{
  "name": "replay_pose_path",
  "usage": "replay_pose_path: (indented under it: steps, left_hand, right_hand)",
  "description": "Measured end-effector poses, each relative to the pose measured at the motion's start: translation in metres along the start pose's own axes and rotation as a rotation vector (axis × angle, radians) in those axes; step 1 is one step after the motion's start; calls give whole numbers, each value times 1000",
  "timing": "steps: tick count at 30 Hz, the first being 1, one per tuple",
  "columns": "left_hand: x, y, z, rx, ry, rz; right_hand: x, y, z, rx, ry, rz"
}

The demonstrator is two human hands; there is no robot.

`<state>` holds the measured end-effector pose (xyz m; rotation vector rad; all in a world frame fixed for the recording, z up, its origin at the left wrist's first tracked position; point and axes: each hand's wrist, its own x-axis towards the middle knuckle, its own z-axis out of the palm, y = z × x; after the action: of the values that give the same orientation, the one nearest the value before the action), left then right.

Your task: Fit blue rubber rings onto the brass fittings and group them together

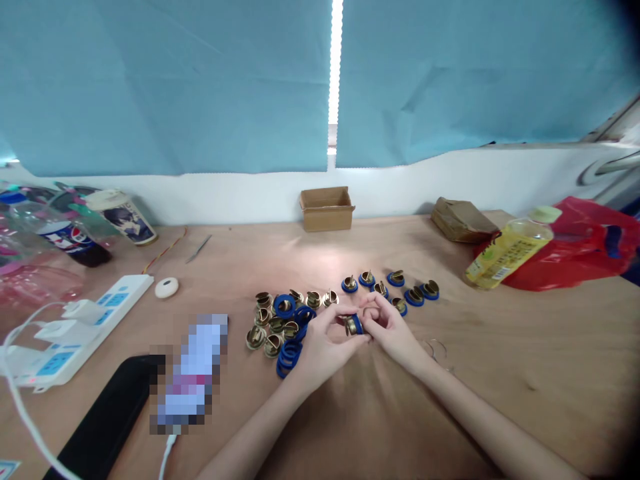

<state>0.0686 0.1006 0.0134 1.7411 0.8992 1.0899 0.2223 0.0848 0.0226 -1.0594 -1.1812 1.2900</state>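
Observation:
Between my hands is a round brass fitting (pixel 351 326) with a blue ring around its right end. My left hand (pixel 326 338) grips it, thumb below and fingers above. On its blue side, the fingers of my right hand (pixel 389 327) are pinched against it; anything small between those fingertips is hidden. Several bare brass fittings (pixel 273 345) lie to the left of my hands, beside a heap of loose blue rings (pixel 289 358). Beyond my hands, several more brass fittings with blue rings (pixel 414 295) are spread out. Thin wire rings (pixel 437 349) lie near my right forearm.
A small open cardboard box (pixel 327 217) stands by the wall. At right are a yellow bottle (pixel 510 253), a red bag (pixel 565 247) and a brown package (pixel 463 220). At left are a power strip (pixel 100 327), a phone (pixel 195 367), a black case (pixel 110 413), tweezers (pixel 199 249) and bottles.

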Motion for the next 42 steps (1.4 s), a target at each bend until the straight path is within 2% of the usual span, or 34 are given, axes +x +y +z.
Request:
replay_pose_path:
  steps: [5,8,12,15,18,21,24,27,32,42]
  left_hand:
    - [1,-1,-1,-35,-5,1]
    - [2,-2,-1,29,-13,-8]
    - [2,-5,1,149,35,48]
    - [0,-7,2,233,17,95]
    - [-2,-9,1,315,-39,150]
    - [-3,-11,0,380,-89,234]
    - [-3,-12,-1,418,-89,284]
    - [-2,-11,-2,431,-72,302]
    - [-2,-6,-2,419,-53,314]
    - [-3,0,-2,382,-29,355]
  right_hand:
    - [-2,-1,-1,-5,58,-29]
    - [-2,-1,-2,4,76,-84]
    - [-5,-2,0,-58,18,-92]
    - [-7,1,1,-129,-40,-96]
    - [-7,8,1,-231,-65,-130]
    - [-7,11,0,-422,-34,-214]
    - [-7,10,-1,-596,8,-311]
    - [-7,7,-1,-664,58,-362]
    - [-7,4,0,-614,125,-297]
    - [-2,14,-4,-401,135,-153]
